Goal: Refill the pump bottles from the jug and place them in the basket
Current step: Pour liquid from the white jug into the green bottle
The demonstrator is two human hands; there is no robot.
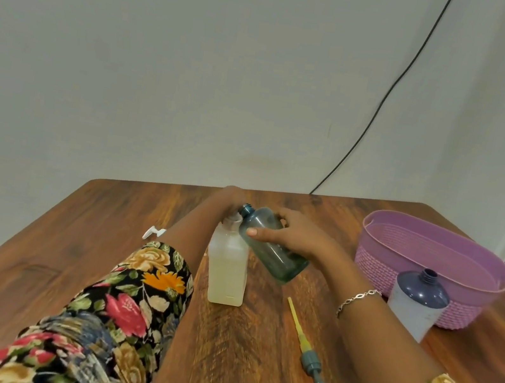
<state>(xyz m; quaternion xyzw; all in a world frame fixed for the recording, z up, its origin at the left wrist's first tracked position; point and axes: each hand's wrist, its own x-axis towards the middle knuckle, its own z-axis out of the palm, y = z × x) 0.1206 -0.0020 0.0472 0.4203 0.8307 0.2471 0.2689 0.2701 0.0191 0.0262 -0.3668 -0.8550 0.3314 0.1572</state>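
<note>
A clear rectangular bottle (229,267) of pale yellowish liquid stands upright mid-table with no pump on it. My left hand (226,202) is wrapped round its neck, with the fingers mostly hidden behind it. My right hand (297,235) grips a see-through teal bottle (272,244), which is tilted with its open mouth pointing up and left, right beside the clear bottle's neck. The teal bottle looks empty. An uncapped dark blue and white bottle (418,302) stands in front of the pink basket (434,252). No jug is in view.
A teal pump head with a yellow tube (306,351) lies on the wooden table in front of the bottles. A white pump head (152,231) lies to the left, past my left forearm. The basket sits at the far right, near the table's edge. A black cable runs down the wall.
</note>
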